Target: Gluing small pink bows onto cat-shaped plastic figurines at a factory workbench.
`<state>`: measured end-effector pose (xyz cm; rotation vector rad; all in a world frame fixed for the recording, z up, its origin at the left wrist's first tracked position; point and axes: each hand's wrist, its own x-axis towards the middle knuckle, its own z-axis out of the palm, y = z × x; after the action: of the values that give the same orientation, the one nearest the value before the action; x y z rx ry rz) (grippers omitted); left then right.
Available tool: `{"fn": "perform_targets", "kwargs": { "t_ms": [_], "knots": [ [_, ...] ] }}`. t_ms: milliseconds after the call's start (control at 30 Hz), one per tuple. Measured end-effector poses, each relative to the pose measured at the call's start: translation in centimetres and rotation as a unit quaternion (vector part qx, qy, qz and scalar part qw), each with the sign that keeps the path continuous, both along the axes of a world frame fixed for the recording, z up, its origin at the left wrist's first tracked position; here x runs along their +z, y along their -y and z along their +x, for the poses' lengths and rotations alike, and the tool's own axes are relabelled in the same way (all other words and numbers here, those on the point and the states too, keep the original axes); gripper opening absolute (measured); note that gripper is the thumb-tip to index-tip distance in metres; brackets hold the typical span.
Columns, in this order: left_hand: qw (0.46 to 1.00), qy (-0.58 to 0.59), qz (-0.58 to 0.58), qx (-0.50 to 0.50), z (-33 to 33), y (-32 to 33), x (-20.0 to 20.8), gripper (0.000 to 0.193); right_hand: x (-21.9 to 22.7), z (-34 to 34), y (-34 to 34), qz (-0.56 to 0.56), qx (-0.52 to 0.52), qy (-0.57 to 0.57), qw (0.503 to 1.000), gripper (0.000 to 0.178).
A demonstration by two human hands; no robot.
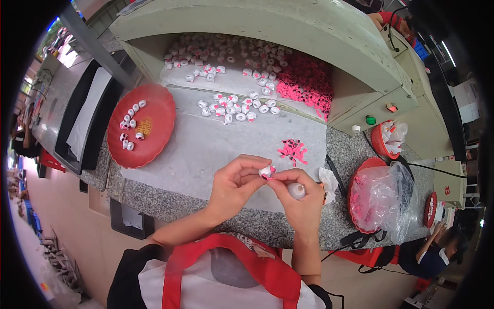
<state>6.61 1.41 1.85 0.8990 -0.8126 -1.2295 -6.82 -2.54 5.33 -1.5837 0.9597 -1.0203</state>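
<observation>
Over the front of the work surface, my left hand (230, 188) pinches a small white rounded piece with pink on it (265, 171). My right hand (302, 206) meets it there, its thumb and finger pressed at a small pink and black part (266, 178) against the white piece's lower side. A small translucent bottle with a pale tip (296, 191) is tucked in the right hand. Just beyond the hands lies a loose heap of pink and black parts (292, 152). Farther back, several similar white pieces (239, 109) are spread on the white paper sheet (206, 149).
A red scalloped plate (164, 147) with several white pieces stands at left. Under the cream cabinet (267, 23) lie many white pieces and a pink pile (306, 82). At right are an orange-red basket (377, 141) and a plastic bag (383, 193) on a red tray. Other people work nearby.
</observation>
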Motion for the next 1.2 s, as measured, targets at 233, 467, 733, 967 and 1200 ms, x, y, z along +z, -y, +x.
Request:
{"fn": "perform_targets", "kwargs": {
  "t_ms": [233,467,733,967,1200],
  "knots": [
    [0.999,0.017,-0.040,-0.031,0.4,-0.1,0.8,0.026,-0.2,-0.5,0.0,0.136,-0.048,-0.007,0.990,0.016],
    [0.999,0.008,-0.020,-0.033,0.0,0.3,0.8,0.025,-1.7,-0.7,0.2,0.031,-0.018,0.049,0.998,0.020],
    [0.999,0.022,-0.010,-0.030,-0.2,0.3,0.7,0.024,-1.4,-1.2,0.3,0.021,-0.008,0.036,0.999,0.016],
    [0.998,-0.004,0.051,-0.042,0.0,0.5,0.5,0.024,-2.2,-1.4,0.4,0.012,-0.009,0.011,1.000,0.017],
    [0.993,-0.059,0.091,-0.051,-0.3,0.5,0.5,0.026,-1.9,-1.1,0.1,0.085,-0.021,0.077,0.993,0.017]
  ]
}}
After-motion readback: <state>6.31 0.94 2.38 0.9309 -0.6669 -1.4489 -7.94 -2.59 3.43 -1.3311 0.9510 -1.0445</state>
